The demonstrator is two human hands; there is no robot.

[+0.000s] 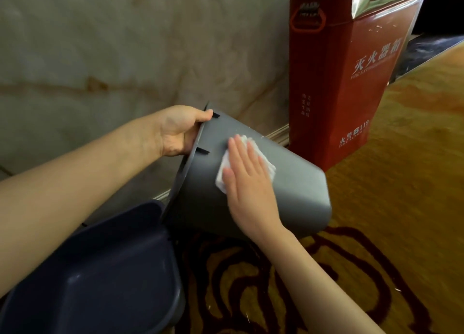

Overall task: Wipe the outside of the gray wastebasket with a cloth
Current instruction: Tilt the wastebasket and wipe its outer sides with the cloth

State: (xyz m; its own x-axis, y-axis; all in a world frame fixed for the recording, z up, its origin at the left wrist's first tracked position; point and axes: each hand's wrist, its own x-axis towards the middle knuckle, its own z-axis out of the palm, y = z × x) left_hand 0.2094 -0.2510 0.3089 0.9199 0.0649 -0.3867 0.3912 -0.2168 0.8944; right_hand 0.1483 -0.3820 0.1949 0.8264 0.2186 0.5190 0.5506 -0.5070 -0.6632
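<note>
The gray wastebasket (296, 190) is tipped on its side above the carpet, its open rim facing left and its base to the right. My left hand (179, 131) grips the upper part of its rim, thumb on the outside. My right hand (248, 183) lies flat on the basket's outer wall and presses a folded white cloth (226, 166) against it. Most of the cloth is hidden under my palm and fingers; only its edges show.
A dark blue plastic bin (105, 271) stands at the lower left, right beside the wastebasket's rim. A red fire-extinguisher box (351, 82) stands against the marble wall (113, 45) just behind the basket. Patterned yellow and dark red carpet (389, 208) covers the floor.
</note>
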